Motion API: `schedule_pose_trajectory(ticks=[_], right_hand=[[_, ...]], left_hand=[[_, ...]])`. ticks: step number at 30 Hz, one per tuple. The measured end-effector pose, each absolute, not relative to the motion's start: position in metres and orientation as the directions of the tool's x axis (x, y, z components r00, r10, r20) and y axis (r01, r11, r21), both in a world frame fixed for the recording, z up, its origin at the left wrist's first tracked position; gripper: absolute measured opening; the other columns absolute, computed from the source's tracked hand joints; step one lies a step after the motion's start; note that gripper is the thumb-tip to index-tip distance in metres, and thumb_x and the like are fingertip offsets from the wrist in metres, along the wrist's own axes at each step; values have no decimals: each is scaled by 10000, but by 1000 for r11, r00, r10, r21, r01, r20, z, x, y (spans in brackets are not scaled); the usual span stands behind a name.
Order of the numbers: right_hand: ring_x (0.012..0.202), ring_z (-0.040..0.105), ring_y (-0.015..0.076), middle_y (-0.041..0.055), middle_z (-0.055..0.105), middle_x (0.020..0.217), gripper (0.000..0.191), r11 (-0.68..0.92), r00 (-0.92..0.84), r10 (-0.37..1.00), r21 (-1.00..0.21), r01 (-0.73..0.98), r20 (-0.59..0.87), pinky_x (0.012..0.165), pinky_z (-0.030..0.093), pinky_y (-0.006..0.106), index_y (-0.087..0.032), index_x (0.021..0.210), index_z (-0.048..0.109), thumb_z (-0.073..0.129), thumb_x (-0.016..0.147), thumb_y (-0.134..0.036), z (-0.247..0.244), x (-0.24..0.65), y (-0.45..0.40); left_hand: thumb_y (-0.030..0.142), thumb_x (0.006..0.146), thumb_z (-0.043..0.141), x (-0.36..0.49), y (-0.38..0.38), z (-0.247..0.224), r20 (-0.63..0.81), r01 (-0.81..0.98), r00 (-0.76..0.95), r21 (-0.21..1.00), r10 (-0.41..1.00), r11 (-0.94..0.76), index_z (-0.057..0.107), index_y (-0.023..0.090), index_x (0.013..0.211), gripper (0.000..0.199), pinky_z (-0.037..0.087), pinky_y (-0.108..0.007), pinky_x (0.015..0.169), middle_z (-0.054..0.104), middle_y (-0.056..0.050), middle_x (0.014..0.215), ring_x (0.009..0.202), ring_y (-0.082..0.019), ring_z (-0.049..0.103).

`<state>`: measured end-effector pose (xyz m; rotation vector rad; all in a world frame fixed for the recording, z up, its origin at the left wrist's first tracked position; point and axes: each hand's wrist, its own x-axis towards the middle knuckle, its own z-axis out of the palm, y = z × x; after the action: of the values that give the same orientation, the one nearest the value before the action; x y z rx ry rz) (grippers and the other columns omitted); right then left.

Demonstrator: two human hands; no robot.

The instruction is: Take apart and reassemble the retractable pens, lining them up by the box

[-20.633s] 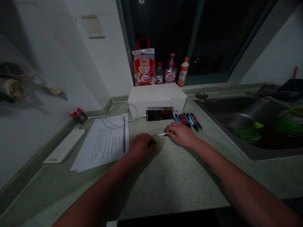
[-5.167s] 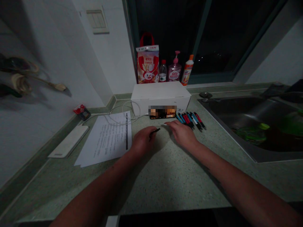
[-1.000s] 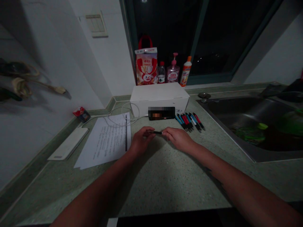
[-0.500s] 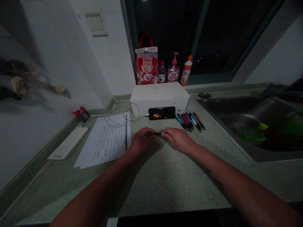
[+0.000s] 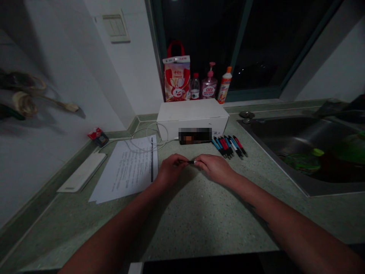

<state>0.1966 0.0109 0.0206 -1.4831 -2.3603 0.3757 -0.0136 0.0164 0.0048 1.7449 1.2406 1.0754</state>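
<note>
My left hand point(image 5: 171, 170) and my right hand point(image 5: 213, 168) meet above the speckled green countertop point(image 5: 199, 217). Between their fingertips is a thin pen point(image 5: 187, 161), black towards my left hand and silver towards my right. Each hand pinches one end of it, and the fingers hide part of the barrel. A row of several red, blue and black pens point(image 5: 229, 147) lies just beyond my right hand. A phone point(image 5: 195, 136) with a blurred screen leans against a white cardboard box point(image 5: 191, 116).
Printed sheets of paper point(image 5: 128, 169) lie left of my hands, with a white charging cable point(image 5: 148, 137) across them. A white flat board point(image 5: 82, 172) lies along the wall. A steel sink point(image 5: 296, 148) is at right. Bottles and a red-handled bag point(image 5: 176, 78) stand behind the box.
My hands have moved together. The black piece and the silver piece, apart earlier, now meet as one pen between my fingertips.
</note>
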Motion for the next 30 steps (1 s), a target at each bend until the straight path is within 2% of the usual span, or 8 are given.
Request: schedule_pose_trajectory(ticks=[3,6,9,15,18,25,28,30], right_hand=[[922,685,218,65,760,1001,247,427,-400,904,-391,815,152,754,427,304,-229,1069,719,513,1041,-362,20,198,11],[931,688,221,70,760,1014,248,426,-406,904,-380,821,136,758,427,306,-221,1071,718,518,1040,-364,19,198,12],[946,691,222,68,762,1034,247,421,-404,906,-383,822,128,763,430,304,-223,1085,712,516,1042,-366,19,197,12],[950,684,228,77,756,1027,232,441,-422,896,-379,814,137,782,436,313,-225,1081,714,526,1034,-353,19,196,11],[909,676,216,63,756,994,209,429,-413,901,-430,794,135,754,427,301,-232,1072,713,539,1024,-337,19,197,11],[729,629,157,-9,694,740,198,389,-432,897,-635,668,95,691,406,265,-214,938,703,520,1003,-251,17,199,12],[749,637,167,6,709,770,194,371,-384,912,-679,633,141,708,428,284,-209,937,711,542,986,-290,15,202,15],[777,644,181,30,728,847,190,340,-273,938,-719,607,213,716,452,305,-207,978,715,591,953,-348,13,207,21]], left_hand=[[325,846,670,-14,17,4,194,310,184,919,964,-244,701,206,922,144,578,-330,747,774,-34,847,781,-191,722],[345,864,648,-14,17,3,151,307,195,929,969,-206,693,206,880,147,577,-330,737,766,-25,786,753,-191,721],[289,808,702,-14,18,3,194,326,177,913,965,-244,703,212,887,110,572,-331,784,777,-22,860,814,-194,726],[289,855,669,-14,18,3,160,358,200,906,967,-224,711,218,837,85,566,-327,747,764,-8,780,760,-186,713],[246,807,706,-16,19,3,250,423,182,853,951,-305,741,230,837,49,555,-326,759,759,-6,819,776,-182,688],[241,810,711,-18,16,8,393,503,248,729,886,-464,765,279,807,66,553,-383,801,742,-19,816,823,-217,670],[235,824,689,-18,15,10,425,533,244,692,872,-487,751,268,842,73,546,-387,818,737,-29,844,849,-222,669],[225,834,666,-18,16,10,448,553,195,685,873,-475,724,246,863,69,539,-375,820,727,-33,866,846,-212,667]])
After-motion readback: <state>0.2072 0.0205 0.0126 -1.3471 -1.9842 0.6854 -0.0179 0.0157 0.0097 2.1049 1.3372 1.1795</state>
